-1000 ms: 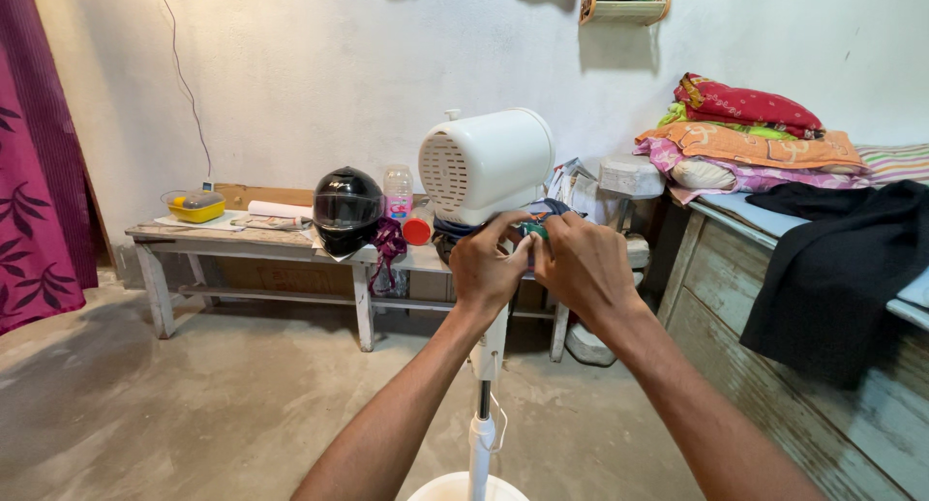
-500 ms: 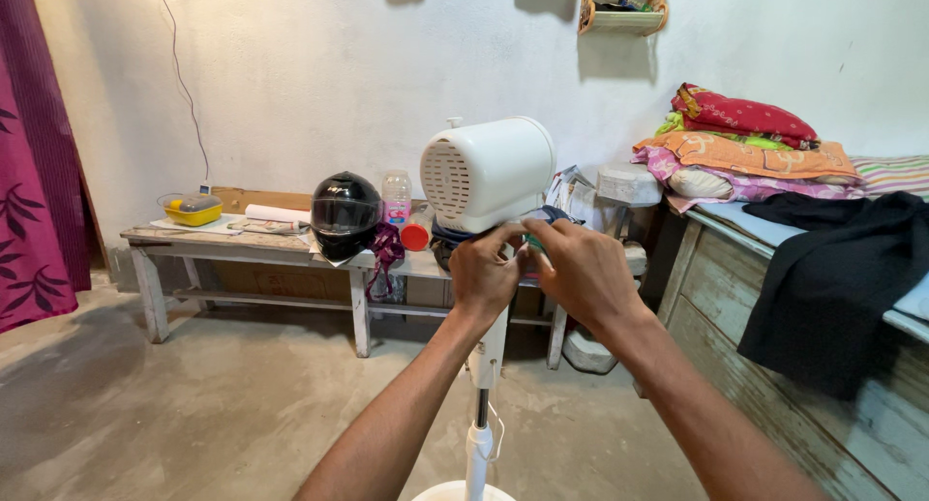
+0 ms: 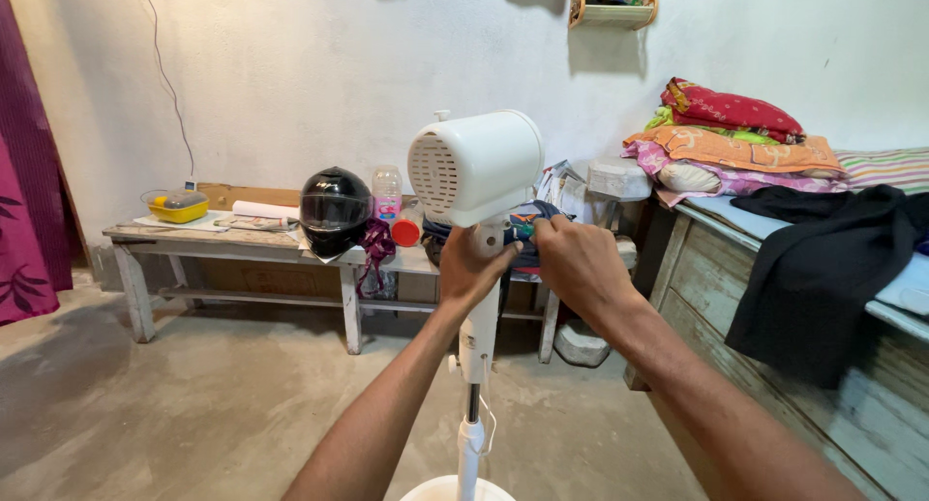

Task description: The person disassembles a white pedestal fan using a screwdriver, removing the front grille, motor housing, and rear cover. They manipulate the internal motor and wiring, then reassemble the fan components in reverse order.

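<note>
left hand [image 3: 471,264]: closed around the neck of the white fan motor housing [image 3: 474,168], just under the body, where it joins the stand.
right hand [image 3: 571,259]: fingers pinched narrow on a small green-handled tool [image 3: 524,228], its tip aimed at the joint below the housing; what the tip meets is hidden behind the hands.
step in hand: by the look of it, working a fastener at the neck joint.
doing it well: keep the left grip firm so the head does not swing, hold the tool square to the fastener, and turn in short, even twists.
fan: upright in the middle of the room, no blades or guard showing, white pole [image 3: 470,419] running down to a round base [image 3: 455,488] on the concrete floor.
beyond: a wooden bench [image 3: 232,242] against the wall carries a black helmet [image 3: 334,211]; folded cloth [image 3: 735,138] is stacked at the right.
</note>
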